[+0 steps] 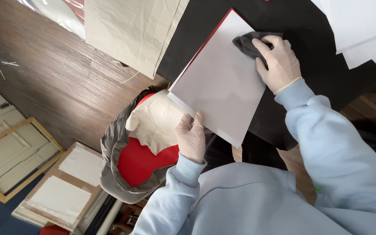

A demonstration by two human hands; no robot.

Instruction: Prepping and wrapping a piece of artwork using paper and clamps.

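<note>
Red-lined bin [138, 167]; wooden frames [16, 159]

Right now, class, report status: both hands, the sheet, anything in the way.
Left hand grips white sheet at its edge. Right hand presses grey cloth on sheet. Nothing in the way.

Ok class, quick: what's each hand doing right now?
Left hand: gripping the white panel's near edge.
Right hand: pressing a dark grey cloth onto the panel.
</note>
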